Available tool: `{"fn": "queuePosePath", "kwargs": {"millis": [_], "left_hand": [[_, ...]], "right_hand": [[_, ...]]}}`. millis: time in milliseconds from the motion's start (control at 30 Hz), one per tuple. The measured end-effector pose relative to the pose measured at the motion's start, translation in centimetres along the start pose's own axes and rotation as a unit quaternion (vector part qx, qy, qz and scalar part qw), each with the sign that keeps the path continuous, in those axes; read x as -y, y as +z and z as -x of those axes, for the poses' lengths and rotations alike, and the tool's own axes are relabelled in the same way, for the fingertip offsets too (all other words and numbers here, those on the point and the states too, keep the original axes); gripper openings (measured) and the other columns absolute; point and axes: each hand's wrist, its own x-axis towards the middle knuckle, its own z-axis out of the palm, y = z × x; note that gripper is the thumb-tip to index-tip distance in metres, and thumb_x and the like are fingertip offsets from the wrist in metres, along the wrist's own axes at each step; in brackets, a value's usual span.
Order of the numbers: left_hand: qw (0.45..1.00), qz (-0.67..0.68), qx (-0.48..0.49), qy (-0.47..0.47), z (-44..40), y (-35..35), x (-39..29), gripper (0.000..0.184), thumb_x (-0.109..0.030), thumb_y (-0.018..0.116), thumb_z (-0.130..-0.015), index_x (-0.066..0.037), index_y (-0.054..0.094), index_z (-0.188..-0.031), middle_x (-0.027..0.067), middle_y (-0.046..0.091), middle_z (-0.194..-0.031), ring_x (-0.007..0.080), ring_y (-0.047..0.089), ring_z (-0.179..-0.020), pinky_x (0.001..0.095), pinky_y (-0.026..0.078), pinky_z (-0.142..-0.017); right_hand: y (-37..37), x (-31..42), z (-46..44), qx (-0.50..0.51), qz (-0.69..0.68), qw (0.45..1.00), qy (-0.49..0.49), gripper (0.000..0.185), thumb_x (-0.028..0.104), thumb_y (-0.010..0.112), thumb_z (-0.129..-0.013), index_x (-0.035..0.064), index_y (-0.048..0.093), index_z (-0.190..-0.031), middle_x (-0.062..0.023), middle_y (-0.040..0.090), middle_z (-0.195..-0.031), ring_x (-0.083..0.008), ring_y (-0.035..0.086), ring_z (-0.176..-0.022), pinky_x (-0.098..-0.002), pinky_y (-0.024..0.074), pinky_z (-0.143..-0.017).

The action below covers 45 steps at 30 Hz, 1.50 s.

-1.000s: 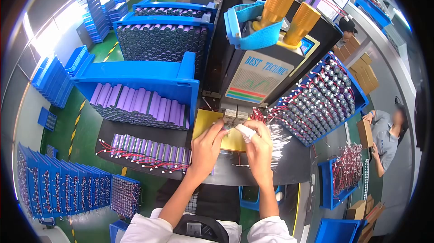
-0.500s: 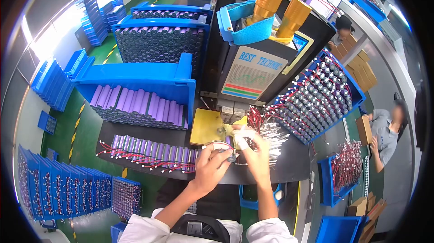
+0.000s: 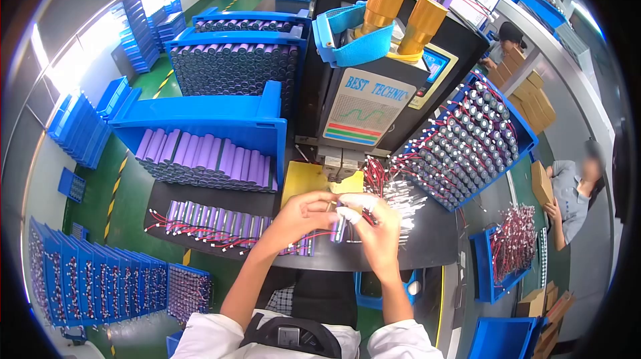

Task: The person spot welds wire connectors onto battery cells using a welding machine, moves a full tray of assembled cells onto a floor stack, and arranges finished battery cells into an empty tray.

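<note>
A purple battery cell (image 3: 338, 230) is held upright between my hands, just in front of the spot welder's electrodes. My right hand (image 3: 378, 229), with white coverings on thumb and finger, is closed on the cell from the right. From the left, my left hand (image 3: 298, 220) has its fingers bent together at the cell's upper part; its fingertips are partly hidden. Behind the hands lies a yellow plate (image 3: 300, 182) under the welder head (image 3: 341, 164). A row of purple cells with red and black leads (image 3: 217, 222) lies on the bench to the left.
The welder (image 3: 367, 105) rises straight ahead. Blue bins of purple cells (image 3: 207, 158) stand at left. Loose red leads with white connectors (image 3: 404, 202) lie at right, beside a blue tray of wired cells (image 3: 471, 138). A person in grey (image 3: 567, 192) holds a carton at far right.
My left hand has moved up and turned over, its fingers now near the cell's top. The cell has come nearer upright, and the lead curving over my left hand no longer shows.
</note>
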Motion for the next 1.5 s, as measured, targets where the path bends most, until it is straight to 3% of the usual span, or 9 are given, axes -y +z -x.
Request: {"fn": "queuePosePath", "kwargs": {"millis": [133,233,433,667,1067,1167,1267,1367,1500], "left_hand": [[0.997,-0.056,0.042,-0.02,-0.1,0.3,-1.2,0.039,-0.004,0.07,-0.088,0.004,0.057,-0.124,0.0094,0.069,-0.104,0.0111,0.066,-0.094,0.0258,0.053,-0.083],[0.999,-0.043,0.014,0.02,-0.2,0.5,-0.3,0.036,-0.004,0.07,-0.087,0.004,0.058,-0.12,0.0094,0.07,-0.1,0.0111,0.067,-0.09,0.0247,0.054,-0.08],[0.974,-0.114,-0.161,0.112,-0.5,2.3,-0.2,0.023,0.001,0.069,-0.087,0.004,0.059,-0.108,0.0091,0.071,-0.097,0.0107,0.068,-0.087,0.024,0.055,-0.079],[0.895,-0.269,-0.252,0.25,-1.5,2.5,2.2,0.021,0.006,0.069,-0.085,0.007,0.063,-0.105,0.0151,0.072,-0.099,0.0204,0.07,-0.1,0.0298,0.056,-0.085],[0.856,-0.31,-0.314,0.269,-2.2,2.6,3.4,0.017,0.007,0.067,-0.085,0.008,0.063,-0.102,0.0138,0.072,-0.094,0.0161,0.071,-0.092,0.027,0.055,-0.078],[0.848,-0.295,-0.325,0.297,-2.4,2.6,3.6,0.025,0.0,0.073,-0.082,0.001,0.065,-0.105,0.0164,0.072,-0.099,0.0291,0.072,-0.091,0.0332,0.055,-0.077],[0.845,-0.3,-0.329,0.295,-2.3,2.8,3.4,0.024,0.0,0.072,-0.084,0.002,0.064,-0.106,0.0147,0.072,-0.099,0.0243,0.072,-0.091,0.032,0.055,-0.077],[0.928,-0.156,-0.269,0.205,-1.8,3.1,1.9,0.022,-0.003,0.07,-0.088,0.003,0.064,-0.108,0.0113,0.072,-0.102,0.017,0.07,-0.095,0.0294,0.055,-0.08],[0.992,-0.08,-0.087,0.038,0.2,0.7,0.0,0.024,-0.006,0.067,-0.092,0.003,0.064,-0.114,0.0097,0.07,-0.105,0.0138,0.066,-0.101,0.0267,0.053,-0.085]], "right_hand": [[0.7,-0.6,0.6,-0.037,-0.038,0.998,0.043,0.026,0.005,0.071,-0.082,0.0013,0.072,-0.108,-0.0135,0.072,-0.096,-0.0268,0.068,-0.088,-0.0361,0.0514,-0.08],[1.2,-1.1,0.6,-0.06,-0.02,0.998,-0.009,0.034,0.01,0.073,-0.082,0.0013,0.069,-0.114,-0.0138,0.072,-0.098,-0.0281,0.067,-0.086,-0.0371,0.0517,-0.079],[1.6,-2.4,1.0,-0.049,0.201,0.952,-0.223,0.049,0.022,0.075,-0.08,0.003,0.064,-0.124,-0.0132,0.07,-0.112,-0.0282,0.068,-0.091,-0.0376,0.0528,-0.082],[1.4,-2.3,0.5,-0.015,0.229,0.953,-0.197,0.049,0.022,0.074,-0.081,0.0034,0.063,-0.125,-0.0129,0.068,-0.118,-0.0271,0.067,-0.102,-0.0369,0.0515,-0.087],[1.1,-2.6,-0.2,0.014,0.236,0.955,-0.181,0.043,0.015,0.071,-0.085,0.0017,0.062,-0.124,-0.0154,0.067,-0.117,-0.0304,0.065,-0.106,-0.0387,0.0506,-0.087],[1.3,-2.8,-0.1,0.021,0.223,0.958,-0.177,0.043,0.011,0.071,-0.084,0.0008,0.061,-0.124,-0.0171,0.066,-0.119,-0.0319,0.065,-0.106,-0.0394,0.0507,-0.087],[0.9,-2.9,0.0,0.052,0.227,0.957,-0.174,0.048,0.009,0.07,-0.082,0.0006,0.057,-0.128,-0.0174,0.062,-0.124,-0.0327,0.062,-0.111,-0.0402,0.0494,-0.09],[0.2,-2.0,-0.2,0.087,0.248,0.95,-0.171,0.056,0.011,0.073,-0.08,0.0015,0.053,-0.132,-0.0166,0.059,-0.121,-0.0329,0.059,-0.11,-0.0422,0.0476,-0.09],[-1.0,-0.3,0.7,0.158,0.231,0.951,-0.131,0.076,0.014,0.081,-0.074,0.0063,0.044,-0.141,-0.0125,0.06,-0.105,-0.0326,0.06,-0.097,-0.0428,0.049,-0.085]]}}
